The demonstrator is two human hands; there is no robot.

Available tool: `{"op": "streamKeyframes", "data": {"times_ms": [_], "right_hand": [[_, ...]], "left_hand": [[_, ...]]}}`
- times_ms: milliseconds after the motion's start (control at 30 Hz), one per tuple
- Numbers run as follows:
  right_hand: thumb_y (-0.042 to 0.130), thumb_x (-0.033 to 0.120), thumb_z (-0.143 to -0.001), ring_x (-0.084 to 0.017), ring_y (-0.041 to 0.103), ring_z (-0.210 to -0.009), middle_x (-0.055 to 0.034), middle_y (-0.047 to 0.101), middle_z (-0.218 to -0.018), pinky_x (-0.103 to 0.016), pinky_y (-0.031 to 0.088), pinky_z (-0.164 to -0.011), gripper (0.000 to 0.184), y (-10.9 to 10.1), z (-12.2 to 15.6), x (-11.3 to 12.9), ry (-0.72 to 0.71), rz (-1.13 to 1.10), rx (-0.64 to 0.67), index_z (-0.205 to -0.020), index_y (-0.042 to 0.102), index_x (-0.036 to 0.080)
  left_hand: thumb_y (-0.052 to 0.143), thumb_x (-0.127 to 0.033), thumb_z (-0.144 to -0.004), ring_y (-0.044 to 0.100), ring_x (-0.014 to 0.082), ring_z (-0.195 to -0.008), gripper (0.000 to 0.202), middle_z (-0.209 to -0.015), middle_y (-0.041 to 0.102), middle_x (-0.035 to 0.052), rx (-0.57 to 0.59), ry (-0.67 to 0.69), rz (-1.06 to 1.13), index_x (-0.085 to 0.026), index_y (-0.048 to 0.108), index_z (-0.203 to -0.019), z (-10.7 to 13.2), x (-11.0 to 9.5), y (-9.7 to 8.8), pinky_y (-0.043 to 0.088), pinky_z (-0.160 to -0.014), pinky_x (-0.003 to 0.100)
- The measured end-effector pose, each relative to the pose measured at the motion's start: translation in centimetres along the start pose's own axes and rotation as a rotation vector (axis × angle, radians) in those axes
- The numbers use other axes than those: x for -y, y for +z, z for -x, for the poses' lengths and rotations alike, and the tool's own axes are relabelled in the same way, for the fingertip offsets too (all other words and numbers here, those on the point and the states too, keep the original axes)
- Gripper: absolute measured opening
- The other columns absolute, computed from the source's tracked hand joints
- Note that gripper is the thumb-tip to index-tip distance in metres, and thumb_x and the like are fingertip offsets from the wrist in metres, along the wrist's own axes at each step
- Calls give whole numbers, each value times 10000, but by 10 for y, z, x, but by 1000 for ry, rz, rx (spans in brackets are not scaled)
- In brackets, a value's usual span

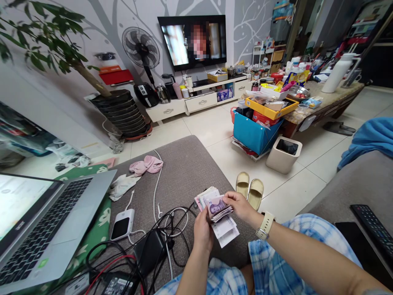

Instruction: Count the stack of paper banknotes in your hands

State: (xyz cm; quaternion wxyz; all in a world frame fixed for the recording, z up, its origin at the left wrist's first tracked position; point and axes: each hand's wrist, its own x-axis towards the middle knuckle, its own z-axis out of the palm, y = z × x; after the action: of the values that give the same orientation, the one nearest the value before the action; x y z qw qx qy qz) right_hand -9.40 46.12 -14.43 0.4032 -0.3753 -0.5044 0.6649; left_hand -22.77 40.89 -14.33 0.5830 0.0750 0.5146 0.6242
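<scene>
My left hand (203,231) curls closed around the left side of a stack of flat paper banknotes (221,214), and my right hand (242,206) pinches its upper right corner, at lower centre over a coarse grey seat (184,174). The purple top note (216,205) bears a portrait. Lower left, a silver laptop (66,231) reads "acer".
</scene>
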Motion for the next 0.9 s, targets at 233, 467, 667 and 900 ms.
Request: {"op": "streamKeyframes", "data": {"times_ms": [233, 467, 667, 900], "right_hand": [[641, 521, -759, -111, 361, -527, 43, 425, -549, -250, 273, -512, 389, 0, 0, -1, -7, 1, 9, -625, 501, 185], [647, 523, -755, -108, 354, -520, 48, 414, -534, -247, 270, -503, 392, 0, 0, -1, 5, -19, 30, -621, 497, 187], [636, 527, -764, -105, 364, -510, 50, 421, -536, -246, 279, -498, 392, 0, 0, 0, 11, -14, 34, -629, 501, 186], [508, 560, -848, -105, 421, -445, -2, 577, -531, -243, 271, -456, 426, 1, 2, 4, 60, -19, 93, -713, 586, 164]], "left_hand": [[654, -232, -727, 707, 239, -789, 199, -820, 742, 102, -4, -6, -3, -98, 700, -867, 2, -2, 2, 552, -743, 350], [645, -223, -737, 707, 229, -750, 194, -813, 740, 106, -11, -6, -4, -94, 694, -873, 4, -4, 3, 550, -733, 345], [646, -216, -728, 707, 238, -787, 168, -776, 734, 91, -10, -4, 5, -105, 689, -847, 2, -2, 1, 553, -749, 357], [644, -227, -743, 706, 255, -835, 196, -876, 739, 130, 30, -18, 38, -100, 687, -886, 2, -3, 2, 547, -783, 377]]}}
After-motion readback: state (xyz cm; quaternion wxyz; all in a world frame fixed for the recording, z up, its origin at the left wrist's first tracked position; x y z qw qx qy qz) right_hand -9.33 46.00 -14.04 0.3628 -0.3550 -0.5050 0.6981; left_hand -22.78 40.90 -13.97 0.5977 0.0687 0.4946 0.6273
